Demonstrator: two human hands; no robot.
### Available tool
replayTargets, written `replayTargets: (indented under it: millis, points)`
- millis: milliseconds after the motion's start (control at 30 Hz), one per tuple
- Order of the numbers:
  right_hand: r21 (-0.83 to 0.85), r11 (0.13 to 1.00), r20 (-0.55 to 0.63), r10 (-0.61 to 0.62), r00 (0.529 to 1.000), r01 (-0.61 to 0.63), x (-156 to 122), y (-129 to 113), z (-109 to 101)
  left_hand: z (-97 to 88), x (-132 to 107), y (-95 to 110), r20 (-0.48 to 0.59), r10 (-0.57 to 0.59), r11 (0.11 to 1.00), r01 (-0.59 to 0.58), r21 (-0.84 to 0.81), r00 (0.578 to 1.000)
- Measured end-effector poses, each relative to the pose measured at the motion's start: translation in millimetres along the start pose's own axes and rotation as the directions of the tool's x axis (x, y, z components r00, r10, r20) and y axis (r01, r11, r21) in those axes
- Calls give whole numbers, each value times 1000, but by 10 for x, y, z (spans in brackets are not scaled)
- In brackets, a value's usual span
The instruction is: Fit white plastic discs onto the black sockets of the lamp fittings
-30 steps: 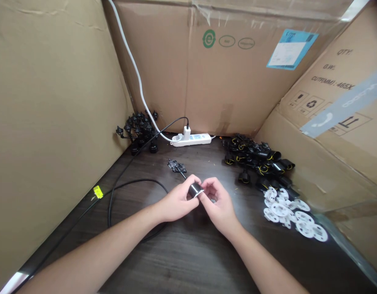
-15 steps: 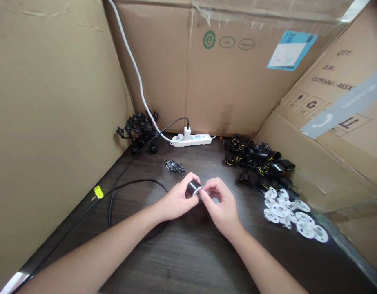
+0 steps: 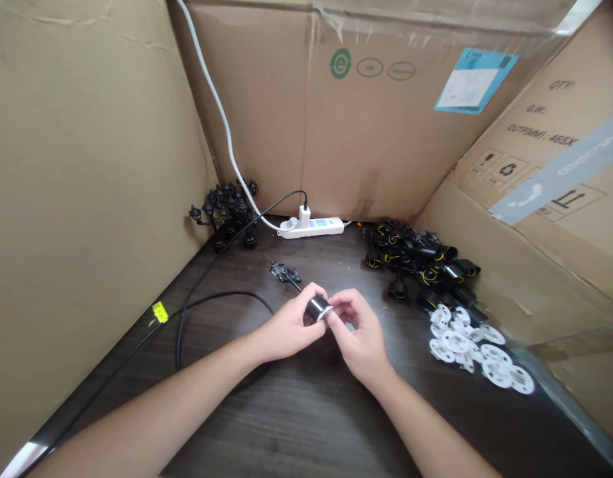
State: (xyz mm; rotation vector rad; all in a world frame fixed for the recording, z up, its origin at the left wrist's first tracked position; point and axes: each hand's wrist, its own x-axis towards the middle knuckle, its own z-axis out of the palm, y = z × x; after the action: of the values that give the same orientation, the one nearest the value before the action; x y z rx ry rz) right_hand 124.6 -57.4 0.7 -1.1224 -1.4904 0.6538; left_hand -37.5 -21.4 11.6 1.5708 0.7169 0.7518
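Observation:
My left hand is closed around a small black cylindrical part with a pale rim, held above the dark wooden table. My right hand meets it from the right, its thumb and fingers pinched at the part's open end. What the right fingertips press there is hidden. A thin stem runs from the part back toward a small black piece lying on the table just beyond my hands.
A heap of black parts with yellow wires and a pile of white discs lie at the right. More black parts sit at the back left beside a white power strip. A black cable loops at the left. Cardboard walls surround the table.
Both hands stay together over the table; the black part has tilted slightly and my right fingers have shifted a little on its end.

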Motion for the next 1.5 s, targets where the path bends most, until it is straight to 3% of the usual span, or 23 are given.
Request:
replayTargets:
  millis: [533, 1133, 1500]
  points:
    - [8, 1000, 6, 30, 1000, -30, 15, -28, -31, -22, 10, 4, -53, 17, 998, -14, 53, 998]
    - [99, 977, 60, 185, 981, -190, 12, 15, 2, -13, 4, 19, -73, 15, 997, -9, 76, 997]
    - [100, 981, 76, 162, 984, -169, 16, -48, -2, -18, 15, -1, -81, 23, 996, -16, 87, 996]
